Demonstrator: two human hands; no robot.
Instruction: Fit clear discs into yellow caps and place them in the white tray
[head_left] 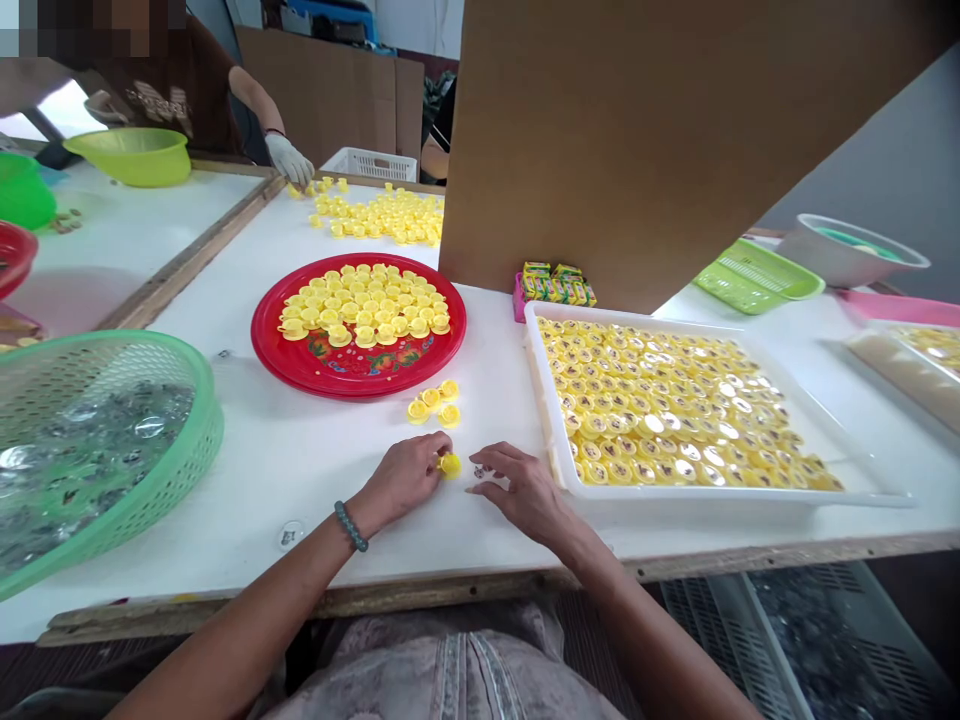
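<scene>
My left hand (399,484), with a beaded bracelet on its wrist, pinches a small yellow toy cup (450,465) just above the white table. To the right of it, my right hand (529,497) holds a small transparent disc (480,471) with a dark print between thumb and fingers. A narrow gap separates disc and cup. Several loose yellow cups (431,398) lie behind my left hand. Beyond them is a red tray (375,378) bearing many cups on saucers. A white tray (550,440) at the right holds rows of yellow cups topped with printed transparent discs.
At the left stands a green basket (196,440) of transparent discs; one loose disc (291,535) lies nearby. A cardboard sheet (600,150) rises behind a pink box (519,298) of small packets. Across the table, a co-worker's gloved hand (289,160) touches a heap of cups (390,215).
</scene>
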